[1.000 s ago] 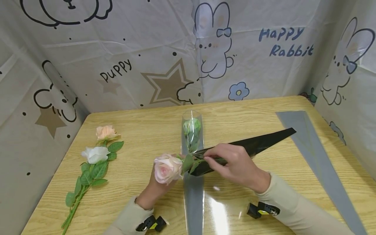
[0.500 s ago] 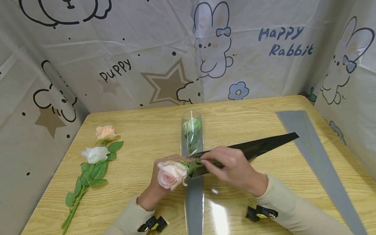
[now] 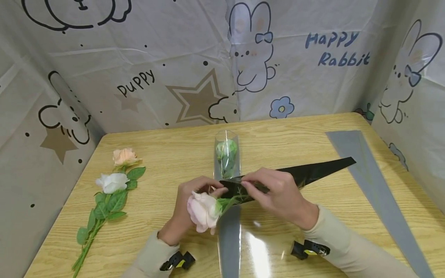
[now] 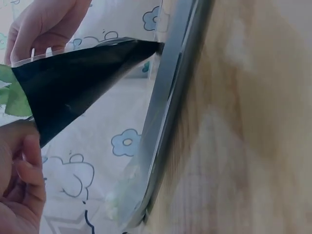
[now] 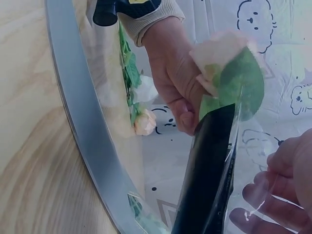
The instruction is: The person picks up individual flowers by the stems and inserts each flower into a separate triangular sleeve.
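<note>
A pale pink rose [image 3: 203, 212] leans out of the mouth of a black tapered flower sleeve [image 3: 323, 172] with a clear film front. My left hand [image 3: 187, 200] pinches the sleeve's mouth edge, behind the rose head. With thumb and forefinger, my right hand [image 3: 278, 193] pinches the sleeve's upper edge a little further along. In the right wrist view a green leaf [image 5: 241, 85] sticks up at the sleeve's opening beside the rose; the stem inside is mostly hidden. The sleeve's narrow tip points to the right.
Beneath the hands lies a grey clear-fronted sleeve [image 3: 229, 239] holding a green-white flower [image 3: 226, 150]. Another grey sleeve [image 3: 375, 185] lies at the right. On the left of the table [image 3: 167, 154] are a peach rose [image 3: 125, 156] and a white rose [image 3: 112, 182].
My left hand has shifted from under the rose to the sleeve's mouth edge. The rose head has tipped lower and turned. The sleeve's tip has swung slightly toward me; my right hand stays nearly in place.
</note>
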A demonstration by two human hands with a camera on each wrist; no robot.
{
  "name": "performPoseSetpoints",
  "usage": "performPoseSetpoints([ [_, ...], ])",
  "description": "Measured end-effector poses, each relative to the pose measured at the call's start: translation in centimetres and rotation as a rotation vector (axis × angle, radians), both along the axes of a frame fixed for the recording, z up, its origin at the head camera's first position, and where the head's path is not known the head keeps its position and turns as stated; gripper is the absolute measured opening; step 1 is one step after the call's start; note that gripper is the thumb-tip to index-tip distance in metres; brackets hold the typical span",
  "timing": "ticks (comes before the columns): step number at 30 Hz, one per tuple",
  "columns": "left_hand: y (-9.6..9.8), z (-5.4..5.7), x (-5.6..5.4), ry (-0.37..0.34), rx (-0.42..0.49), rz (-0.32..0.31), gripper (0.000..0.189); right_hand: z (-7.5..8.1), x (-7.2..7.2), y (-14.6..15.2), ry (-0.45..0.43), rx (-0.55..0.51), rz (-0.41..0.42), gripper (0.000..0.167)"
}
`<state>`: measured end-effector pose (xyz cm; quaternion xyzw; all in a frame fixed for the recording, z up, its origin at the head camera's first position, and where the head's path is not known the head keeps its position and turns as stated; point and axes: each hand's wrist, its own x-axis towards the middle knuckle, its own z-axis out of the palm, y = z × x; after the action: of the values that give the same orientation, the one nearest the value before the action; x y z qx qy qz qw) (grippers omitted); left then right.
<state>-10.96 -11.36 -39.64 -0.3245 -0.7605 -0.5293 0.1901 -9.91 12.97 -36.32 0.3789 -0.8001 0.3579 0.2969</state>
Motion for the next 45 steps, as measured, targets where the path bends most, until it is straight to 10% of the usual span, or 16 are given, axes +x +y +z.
performPoseSetpoints([
  [17,-2.0,-0.3,-1.3,-0.445,-0.048,0.016,0.017,0.4,-0.5,0.5,0.073,-0.042,-0.075,0.010],
  [29,-2.0,-0.7,-1.4,-0.443,-0.279,0.265,0.018,1.0,-0.9,1.6,0.102,-0.085,-0.139,0.007],
  [36,-1.4,-0.4,-1.1,-0.648,-0.212,0.167,0.020,1.5,-1.0,2.1,0.087,-0.128,-0.165,0.012],
  [45,1.6,-0.4,0.6,-0.813,0.003,-0.161,0.025,1.8,-0.7,2.1,0.023,-0.145,-0.198,0.007],
])
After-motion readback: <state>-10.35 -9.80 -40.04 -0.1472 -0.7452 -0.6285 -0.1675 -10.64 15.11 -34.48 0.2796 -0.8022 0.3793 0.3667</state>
